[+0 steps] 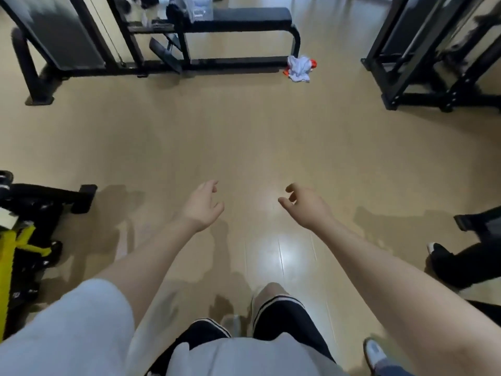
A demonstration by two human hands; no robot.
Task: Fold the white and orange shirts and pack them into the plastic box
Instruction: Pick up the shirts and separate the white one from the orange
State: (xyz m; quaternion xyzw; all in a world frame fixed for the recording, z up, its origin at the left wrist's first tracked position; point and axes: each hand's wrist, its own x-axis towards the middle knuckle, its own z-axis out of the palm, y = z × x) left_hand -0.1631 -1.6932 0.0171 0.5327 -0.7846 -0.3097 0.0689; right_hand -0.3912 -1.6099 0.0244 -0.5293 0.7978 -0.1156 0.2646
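Shirts [299, 68] lie crumpled on floor [244, 137]; hands left [202, 206] and right [307, 206] relaxed, holding nothing

I stood in a gym; a black padded bench [249, 16] and steel machine frames [423, 50] lined the pale wood floor [244, 137].

Soft, even indoor light across the tan floor [244, 131], and there's a bright patch of glare on the boards low in the middle, overhead light bouncing straight back up. Faint, smeared shadows spread beneath both forearms and beside the dark gym frame [67, 44] at upper left. The wide lens bows the edges hard, and the whole picture is a little soft, with the corners muddiest.
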